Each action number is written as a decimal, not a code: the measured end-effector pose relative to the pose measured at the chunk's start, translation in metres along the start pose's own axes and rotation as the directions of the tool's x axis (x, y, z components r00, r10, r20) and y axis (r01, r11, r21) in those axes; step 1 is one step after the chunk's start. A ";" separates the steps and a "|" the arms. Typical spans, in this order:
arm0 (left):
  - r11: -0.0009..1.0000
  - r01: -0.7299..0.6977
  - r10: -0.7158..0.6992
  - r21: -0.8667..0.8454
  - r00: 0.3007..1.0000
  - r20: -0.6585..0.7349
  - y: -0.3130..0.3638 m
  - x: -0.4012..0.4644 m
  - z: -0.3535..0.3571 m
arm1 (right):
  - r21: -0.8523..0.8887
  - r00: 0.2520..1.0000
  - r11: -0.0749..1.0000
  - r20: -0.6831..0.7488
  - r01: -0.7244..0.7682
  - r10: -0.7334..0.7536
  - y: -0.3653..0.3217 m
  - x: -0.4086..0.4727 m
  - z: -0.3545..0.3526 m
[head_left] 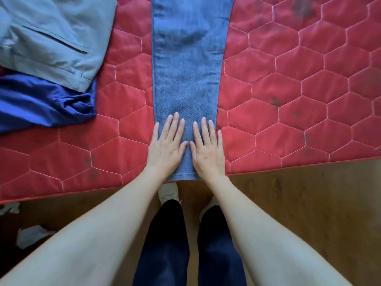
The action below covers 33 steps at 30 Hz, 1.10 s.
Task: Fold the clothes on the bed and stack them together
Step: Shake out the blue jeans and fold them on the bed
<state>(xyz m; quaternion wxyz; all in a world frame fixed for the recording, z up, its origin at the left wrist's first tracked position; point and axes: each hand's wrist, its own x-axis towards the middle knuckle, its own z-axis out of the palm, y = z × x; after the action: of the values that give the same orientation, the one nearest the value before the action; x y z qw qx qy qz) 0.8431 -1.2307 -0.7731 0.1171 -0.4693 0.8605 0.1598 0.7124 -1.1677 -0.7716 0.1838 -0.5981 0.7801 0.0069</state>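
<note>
A pair of light blue jeans (pixel 186 65) lies lengthwise on the red quilted mattress (pixel 288 89), legs together, the hem at the near edge. My left hand (pixel 168 147) and my right hand (pixel 207 150) press flat on the jeans near the hem, side by side, fingers straight. At the far left lie grey-blue trousers (pixel 49 38) on top of a dark blue shiny garment (pixel 41 102).
The mattress's near edge (pixel 82 193) runs across the view above a brown wooden floor (pixel 299 213). My legs in dark trousers and light shoes stand at the edge. White scraps (pixel 31 236) lie on the floor at the left.
</note>
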 end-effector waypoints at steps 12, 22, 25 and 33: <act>0.995 0.097 -0.099 -0.022 0.990 -0.104 -0.012 0.010 -0.025 | 0.123 0.990 0.992 -0.137 -0.018 0.035 -0.002 0.022 -0.028; 0.982 0.168 -0.179 -0.084 0.973 -0.144 -0.033 0.161 -0.045 | -0.079 0.981 0.987 -0.124 0.138 -0.147 0.020 0.204 -0.046; 0.910 0.396 -0.410 -0.126 0.904 -0.121 -0.024 0.153 -0.048 | -0.053 0.982 0.997 -0.177 0.049 -0.058 0.045 0.192 -0.046; 0.964 0.260 -0.264 -0.050 0.921 -0.287 0.004 0.230 -0.093 | 0.012 0.955 0.990 -0.266 0.140 -0.132 0.044 0.249 -0.080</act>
<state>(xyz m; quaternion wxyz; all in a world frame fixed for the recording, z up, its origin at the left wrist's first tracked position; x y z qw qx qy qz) 0.7125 -1.4416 -0.7676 0.0068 -0.5991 0.7970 0.0767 0.5948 -1.4047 -0.7800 0.0869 -0.6430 0.7547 -0.0976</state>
